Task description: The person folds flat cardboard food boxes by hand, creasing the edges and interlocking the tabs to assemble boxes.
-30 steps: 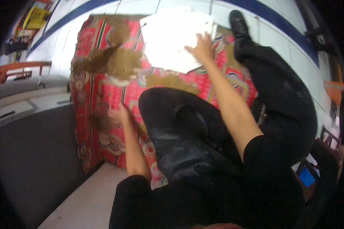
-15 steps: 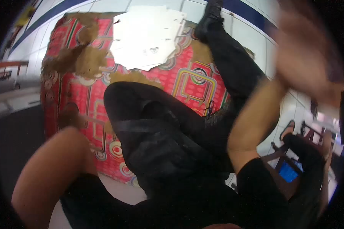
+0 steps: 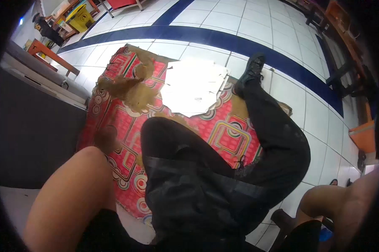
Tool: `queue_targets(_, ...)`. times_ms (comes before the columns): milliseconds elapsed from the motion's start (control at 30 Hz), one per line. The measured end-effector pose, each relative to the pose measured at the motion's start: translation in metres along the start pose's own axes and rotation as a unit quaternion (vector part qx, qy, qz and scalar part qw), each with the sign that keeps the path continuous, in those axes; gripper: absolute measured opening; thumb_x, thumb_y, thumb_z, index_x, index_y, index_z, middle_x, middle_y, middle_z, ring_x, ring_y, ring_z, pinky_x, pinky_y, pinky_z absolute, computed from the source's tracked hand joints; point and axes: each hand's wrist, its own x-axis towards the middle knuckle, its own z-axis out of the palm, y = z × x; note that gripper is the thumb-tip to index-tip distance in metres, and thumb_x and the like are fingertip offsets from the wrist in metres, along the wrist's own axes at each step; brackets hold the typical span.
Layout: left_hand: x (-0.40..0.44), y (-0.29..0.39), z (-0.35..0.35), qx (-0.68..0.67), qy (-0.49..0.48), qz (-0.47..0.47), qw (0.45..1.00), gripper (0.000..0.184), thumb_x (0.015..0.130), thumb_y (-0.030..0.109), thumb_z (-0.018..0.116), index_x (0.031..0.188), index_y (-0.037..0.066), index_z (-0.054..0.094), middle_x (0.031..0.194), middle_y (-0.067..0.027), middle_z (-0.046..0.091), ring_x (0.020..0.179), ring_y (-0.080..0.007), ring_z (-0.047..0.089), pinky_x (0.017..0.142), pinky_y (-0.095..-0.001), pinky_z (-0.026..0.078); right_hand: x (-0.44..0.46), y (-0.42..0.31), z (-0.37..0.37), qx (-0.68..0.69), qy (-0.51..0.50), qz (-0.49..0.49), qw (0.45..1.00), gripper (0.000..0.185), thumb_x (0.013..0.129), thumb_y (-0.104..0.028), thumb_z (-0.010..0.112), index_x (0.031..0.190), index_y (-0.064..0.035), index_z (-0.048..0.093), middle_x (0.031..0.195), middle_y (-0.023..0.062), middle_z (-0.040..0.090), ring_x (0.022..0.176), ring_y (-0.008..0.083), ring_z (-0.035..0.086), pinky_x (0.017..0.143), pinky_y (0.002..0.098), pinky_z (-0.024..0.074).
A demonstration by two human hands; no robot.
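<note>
A stack of white die-cut sheets (image 3: 193, 86) lies on the worn red patterned mat (image 3: 126, 113), beyond my bent knee. A small dark print shows on the top sheet. My left elbow is bent at the lower left, and the left hand is out of the picture. My right hand (image 3: 362, 196) is raised at the lower right edge, close to the camera and in shadow. It is apart from the sheets, and its fingers cannot be made out. My legs in black trousers (image 3: 189, 185) rest over the mat, one dark shoe (image 3: 252, 73) beside the stack.
A dark grey panel (image 3: 38, 130) stands at the left of the mat. White floor tiles with a blue stripe (image 3: 214, 37) run behind. Wooden benches (image 3: 345, 46) line the right, near an orange box (image 3: 363, 136). A yellow bin (image 3: 80, 19) and a person (image 3: 46, 28) are far back left.
My right hand has dropped from the upper right to the lower right edge. The view has tilted up, showing more floor and the room behind. The sheets stay on the mat.
</note>
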Motion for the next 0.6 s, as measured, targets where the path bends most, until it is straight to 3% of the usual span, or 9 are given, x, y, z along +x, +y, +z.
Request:
queue_targets(200, 0.012, 0.041, -0.016, 0.008, 0.062, 0.028, 0.998, 0.057, 0.108, 0.028, 0.061, 0.155, -0.001, 0.046, 0.143, -0.0177, 0.062, 0.134, -0.0306, 0.061, 0.117, -0.0467, 0.045, 0.017, -0.033, -0.049, 0.011, 0.073, -0.082, 0.994, 0.044, 0.091, -0.027, 0.074, 0.132, -0.0135, 0.066, 0.129, 0.0172, 0.072, 0.112, 0.0336, 0.072, 0.096, 0.0504, 0.0573)
queue_targets(333, -0.002, 0.061, -0.035, 0.054, 0.169, -0.049, 0.983, 0.058, 0.109, 0.03, 0.059, 0.156, -0.001, 0.045, 0.143, -0.0181, 0.061, 0.134, -0.0312, 0.061, 0.117, -0.0477, 0.045, 0.053, -0.042, -0.068, 0.045, 0.103, -0.165, 0.98, 0.048, 0.089, -0.028, 0.077, 0.134, -0.0152, 0.066, 0.13, 0.0173, 0.073, 0.111, 0.0348, 0.073, 0.095, 0.0518, 0.0586)
queue_targets(400, -0.053, 0.061, -0.031, 0.098, 0.217, -0.233, 0.943, 0.059, 0.109, 0.032, 0.059, 0.157, -0.001, 0.045, 0.143, -0.0183, 0.061, 0.135, -0.0314, 0.061, 0.117, -0.0481, 0.045, 0.072, -0.042, -0.069, 0.065, 0.121, -0.217, 0.966, 0.05, 0.088, -0.028, 0.078, 0.135, -0.0161, 0.066, 0.131, 0.0173, 0.073, 0.111, 0.0353, 0.073, 0.094, 0.0525, 0.0592)
queue_targets(433, -0.087, 0.058, -0.028, 0.128, 0.21, -0.368, 0.897, 0.06, 0.11, 0.033, 0.058, 0.157, -0.001, 0.044, 0.143, -0.0184, 0.061, 0.135, -0.0316, 0.061, 0.117, -0.0484, 0.045, 0.085, -0.041, -0.065, 0.074, 0.119, -0.238, 0.961, 0.051, 0.087, -0.028, 0.079, 0.136, -0.0165, 0.066, 0.131, 0.0174, 0.073, 0.11, 0.0356, 0.074, 0.093, 0.0528, 0.0595)
queue_targets(467, -0.122, 0.065, -0.023, 0.2, 0.155, -0.522, 0.815, 0.057, 0.112, 0.037, 0.056, 0.156, 0.001, 0.048, 0.146, -0.0166, 0.06, 0.135, -0.0284, 0.06, 0.116, -0.0457, 0.046, 0.092, -0.038, -0.058, 0.087, 0.113, -0.258, 0.956, 0.053, 0.087, -0.029, 0.08, 0.136, -0.0169, 0.066, 0.132, 0.0174, 0.073, 0.11, 0.0359, 0.074, 0.093, 0.0532, 0.0599)
queue_targets(533, -0.182, 0.07, -0.02, 0.114, 0.17, -0.646, 0.735, 0.054, 0.113, 0.039, 0.053, 0.155, 0.005, 0.051, 0.147, -0.0148, 0.061, 0.134, -0.0274, 0.061, 0.113, -0.0435, 0.048, 0.1, -0.033, -0.037, 0.117, 0.045, -0.271, 0.954, 0.055, 0.086, -0.029, 0.081, 0.137, -0.0178, 0.066, 0.133, 0.0174, 0.074, 0.109, 0.0365, 0.075, 0.092, 0.0539, 0.0605)
queue_targets(600, -0.182, 0.073, -0.016, 0.065, 0.198, -0.68, 0.703, 0.053, 0.114, 0.039, 0.052, 0.155, 0.005, 0.05, 0.147, -0.0138, 0.061, 0.133, -0.0266, 0.061, 0.112, -0.0421, 0.048, 0.088, -0.028, -0.013, 0.17, -0.176, -0.2, 0.949, 0.038, 0.104, -0.028, 0.071, 0.14, -0.016, 0.069, 0.125, 0.0093, 0.075, 0.111, 0.0227, 0.07, 0.098, 0.0374, 0.0551)
